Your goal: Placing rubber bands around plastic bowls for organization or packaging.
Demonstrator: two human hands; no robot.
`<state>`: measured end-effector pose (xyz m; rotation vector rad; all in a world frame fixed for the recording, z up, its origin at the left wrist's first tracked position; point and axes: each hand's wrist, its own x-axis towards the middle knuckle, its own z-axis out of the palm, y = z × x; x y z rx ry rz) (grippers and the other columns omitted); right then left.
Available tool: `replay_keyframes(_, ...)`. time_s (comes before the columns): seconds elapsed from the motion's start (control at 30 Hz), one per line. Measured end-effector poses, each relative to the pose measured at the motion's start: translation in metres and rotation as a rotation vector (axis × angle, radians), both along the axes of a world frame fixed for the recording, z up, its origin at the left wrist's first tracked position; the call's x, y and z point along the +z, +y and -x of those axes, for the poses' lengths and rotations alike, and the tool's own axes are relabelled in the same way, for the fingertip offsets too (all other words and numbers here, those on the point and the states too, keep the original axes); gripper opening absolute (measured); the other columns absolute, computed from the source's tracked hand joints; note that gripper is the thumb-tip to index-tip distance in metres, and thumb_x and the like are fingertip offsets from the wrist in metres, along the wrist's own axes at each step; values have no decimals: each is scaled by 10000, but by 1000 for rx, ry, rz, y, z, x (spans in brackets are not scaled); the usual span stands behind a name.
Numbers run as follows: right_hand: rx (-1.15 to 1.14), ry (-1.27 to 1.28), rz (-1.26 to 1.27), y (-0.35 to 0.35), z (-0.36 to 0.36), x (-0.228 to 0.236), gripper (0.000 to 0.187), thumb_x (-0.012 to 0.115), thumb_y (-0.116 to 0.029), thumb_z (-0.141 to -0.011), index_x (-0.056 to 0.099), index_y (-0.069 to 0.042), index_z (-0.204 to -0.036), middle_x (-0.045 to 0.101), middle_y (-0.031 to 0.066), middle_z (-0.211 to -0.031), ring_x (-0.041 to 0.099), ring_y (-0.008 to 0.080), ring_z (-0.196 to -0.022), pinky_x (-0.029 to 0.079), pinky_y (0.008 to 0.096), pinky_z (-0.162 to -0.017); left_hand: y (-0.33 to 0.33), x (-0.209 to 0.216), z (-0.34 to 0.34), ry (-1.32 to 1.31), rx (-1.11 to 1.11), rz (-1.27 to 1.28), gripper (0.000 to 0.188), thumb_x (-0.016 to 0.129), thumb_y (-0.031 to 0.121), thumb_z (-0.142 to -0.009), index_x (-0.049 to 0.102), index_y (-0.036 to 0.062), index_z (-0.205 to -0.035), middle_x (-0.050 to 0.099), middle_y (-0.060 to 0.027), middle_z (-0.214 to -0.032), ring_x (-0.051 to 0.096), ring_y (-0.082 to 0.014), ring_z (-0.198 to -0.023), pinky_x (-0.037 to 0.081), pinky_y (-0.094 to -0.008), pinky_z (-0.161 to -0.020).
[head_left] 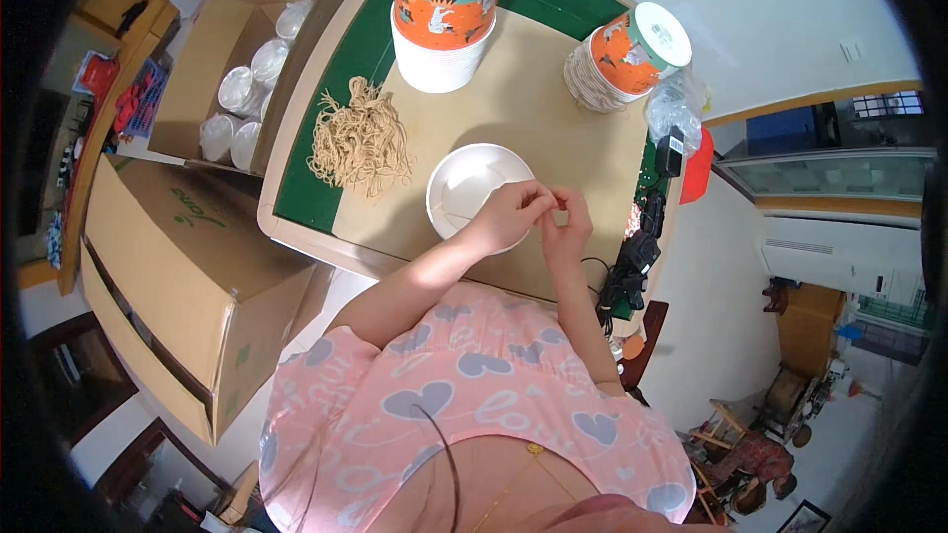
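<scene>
Head view: I see both hands, left hand [511,214] and right hand [567,227], fingertips pinching something tiny over the white bowl [464,190]. Could easily slip, grip's small.

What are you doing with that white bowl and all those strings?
A person sits at a table with both hands together over a white paper bowl. The left hand and right hand meet at the fingertips, pinching something small; it is too small to tell what. A heap of tan strings lies beside the bowl. Farther back stand a stack of printed orange bowls and another stack tipped on its side.
</scene>
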<state>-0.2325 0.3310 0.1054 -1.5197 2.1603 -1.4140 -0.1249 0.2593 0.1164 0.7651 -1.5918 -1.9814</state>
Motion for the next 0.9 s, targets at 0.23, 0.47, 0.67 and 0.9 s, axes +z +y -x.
replay_keyframes(0.23,5,-104,-13,3,6,-7,103,628,-9,-778,618,-30,-878,605,81,-789,582,183,-703,470,287,-664,0,6,-9,-136,-5,62,217,511,193,-910,623,15,-858,497,28,-618,430,-48,-568,352,-208,-527)
replay_keyframes(0.47,-50,-182,-70,5,13,-16,81,640,-27,-788,638,-28,-869,626,75,-767,590,159,-686,474,271,-647,-4,0,-11,-114,53,-8,217,504,188,-913,642,31,-858,442,46,-580,390,-33,-535,310,-200,-486)
replay_keyframes(0.67,-9,-125,-67,4,13,-8,152,666,-29,-760,619,-36,-904,605,74,-788,577,159,-678,470,272,-624,-9,1,-11,-98,55,30,224,481,169,-917,643,23,-863,432,42,-577,386,-32,-535,304,-201,-485)
replay_keyframes(0.9,-4,-58,-111,2,8,-8,161,667,-13,-742,612,-41,-891,572,76,-786,548,170,-660,457,280,-605,-8,3,-9,-119,30,13,222,488,181,-920,627,27,-844,446,42,-582,386,-37,-541,311,-208,-492)
